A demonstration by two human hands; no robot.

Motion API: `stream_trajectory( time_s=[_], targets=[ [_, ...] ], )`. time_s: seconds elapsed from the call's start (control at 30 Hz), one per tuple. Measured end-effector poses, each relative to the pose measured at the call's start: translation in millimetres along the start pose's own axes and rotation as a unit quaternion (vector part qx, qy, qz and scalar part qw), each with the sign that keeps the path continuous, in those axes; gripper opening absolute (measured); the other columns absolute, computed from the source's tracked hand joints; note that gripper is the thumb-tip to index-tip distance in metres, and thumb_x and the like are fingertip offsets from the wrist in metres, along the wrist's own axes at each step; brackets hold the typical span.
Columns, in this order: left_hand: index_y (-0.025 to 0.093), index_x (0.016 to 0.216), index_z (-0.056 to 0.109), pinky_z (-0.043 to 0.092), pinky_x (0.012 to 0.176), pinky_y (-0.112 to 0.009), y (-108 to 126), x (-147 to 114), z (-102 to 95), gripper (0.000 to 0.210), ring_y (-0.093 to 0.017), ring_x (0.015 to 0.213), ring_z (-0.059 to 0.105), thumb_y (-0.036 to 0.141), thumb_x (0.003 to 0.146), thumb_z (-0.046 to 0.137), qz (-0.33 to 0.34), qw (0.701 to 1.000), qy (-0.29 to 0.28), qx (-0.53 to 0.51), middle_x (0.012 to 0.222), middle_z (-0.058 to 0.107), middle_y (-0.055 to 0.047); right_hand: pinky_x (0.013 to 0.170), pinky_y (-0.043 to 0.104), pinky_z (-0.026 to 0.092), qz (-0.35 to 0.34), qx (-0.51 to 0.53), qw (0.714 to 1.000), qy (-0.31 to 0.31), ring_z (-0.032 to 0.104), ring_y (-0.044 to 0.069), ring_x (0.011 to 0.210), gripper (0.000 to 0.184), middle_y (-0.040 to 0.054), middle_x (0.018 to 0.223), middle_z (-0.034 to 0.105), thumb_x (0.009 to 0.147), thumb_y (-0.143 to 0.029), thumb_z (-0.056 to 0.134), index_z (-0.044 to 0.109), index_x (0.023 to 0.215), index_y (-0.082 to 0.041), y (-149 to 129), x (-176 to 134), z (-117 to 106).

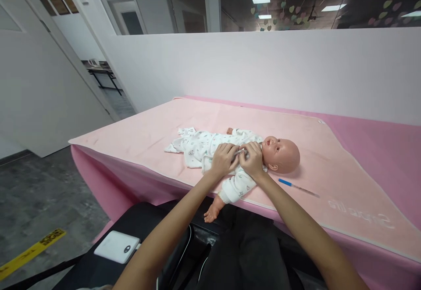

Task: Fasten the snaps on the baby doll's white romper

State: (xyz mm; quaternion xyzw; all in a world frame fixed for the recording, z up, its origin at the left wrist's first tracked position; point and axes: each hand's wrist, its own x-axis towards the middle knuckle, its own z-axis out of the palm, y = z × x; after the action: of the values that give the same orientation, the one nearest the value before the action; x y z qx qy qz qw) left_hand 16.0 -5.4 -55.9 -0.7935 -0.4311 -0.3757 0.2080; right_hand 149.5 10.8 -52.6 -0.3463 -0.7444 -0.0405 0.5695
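Note:
A baby doll [281, 154] lies on its back with its bald head to the right. It wears a white patterned shirt [245, 184] with long sleeves, and more white patterned cloth [195, 147] covers its lower body. At the chest, my left hand [224, 160] is closed, its fingertips pinching the shirt front. Just beside it, near the doll's neck, my right hand [252, 160] also pinches the shirt. My fingers partly hide the bit of cloth between them. One doll arm [214, 209] hangs over the table's near edge, below my hands.
A pink towel [138, 138] covers the table over a darker pink cloth [388, 145]. A blue-handled pen-like stick [297, 187] lies right of the doll. At lower left, a white power bank [116, 246] rests on a black surface. A white wall [263, 70] stands behind.

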Motion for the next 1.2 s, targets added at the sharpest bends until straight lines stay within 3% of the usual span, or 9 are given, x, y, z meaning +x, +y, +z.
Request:
stream_trajectory(
  time_s=[0.13,0.33,0.7,1.0,1.2],
  targets=[
    [0.015,0.098,0.056,0.039,0.074,-0.034,-0.3,-0.3,0.5,0.021,-0.021,0.082,0.049,0.024,0.085,0.042,-0.017,1.000,0.004,0.007,0.090,0.058,-0.008,0.069,0.032,0.040,-0.010,0.015,1.000,0.015,0.050,0.019,0.073,0.014,0.0030,0.071,0.059,0.075,-0.009,0.046,0.054,0.074,-0.020,0.0,0.9,0.4],
    [0.016,0.086,0.054,0.038,0.072,-0.034,-0.8,0.0,1.6,0.017,-0.020,0.078,0.048,0.025,0.086,0.040,-0.049,0.999,0.020,0.003,0.084,0.057,-0.007,0.072,0.033,0.041,-0.029,0.033,0.999,0.018,0.052,0.018,0.075,0.014,0.0029,0.074,0.062,0.078,-0.010,0.047,0.056,0.076,-0.020,1.6,0.5,0.3],
    [0.017,0.084,0.054,0.038,0.069,-0.033,-2.4,-0.2,2.6,0.012,-0.020,0.074,0.047,0.021,0.083,0.043,-0.024,0.999,0.022,0.021,0.078,0.055,-0.006,0.072,0.033,0.040,-0.012,0.022,1.000,0.008,0.053,0.018,0.075,0.014,0.0024,0.073,0.062,0.076,-0.009,0.048,0.057,0.076,-0.020,2.4,0.5,2.6],
    [0.017,0.084,0.051,0.038,0.070,-0.033,-3.7,-1.1,3.2,0.010,-0.019,0.077,0.049,0.012,0.076,0.047,-0.044,0.996,0.062,-0.035,0.080,0.056,-0.005,0.072,0.032,0.039,-0.016,0.006,1.000,-0.006,0.054,0.018,0.075,0.012,0.0022,0.073,0.064,0.079,-0.011,0.049,0.057,0.076,-0.020,0.6,1.2,0.7],
    [0.019,0.082,0.053,0.038,0.071,-0.033,-2.2,-0.5,1.2,0.013,-0.019,0.079,0.051,0.010,0.079,0.044,-0.081,0.992,0.074,-0.065,0.081,0.057,-0.004,0.072,0.032,0.039,-0.005,0.001,1.000,-0.006,0.054,0.018,0.076,0.013,0.0025,0.074,0.064,0.082,-0.013,0.048,0.058,0.076,-0.020,1.4,0.6,1.4]
  ],
)
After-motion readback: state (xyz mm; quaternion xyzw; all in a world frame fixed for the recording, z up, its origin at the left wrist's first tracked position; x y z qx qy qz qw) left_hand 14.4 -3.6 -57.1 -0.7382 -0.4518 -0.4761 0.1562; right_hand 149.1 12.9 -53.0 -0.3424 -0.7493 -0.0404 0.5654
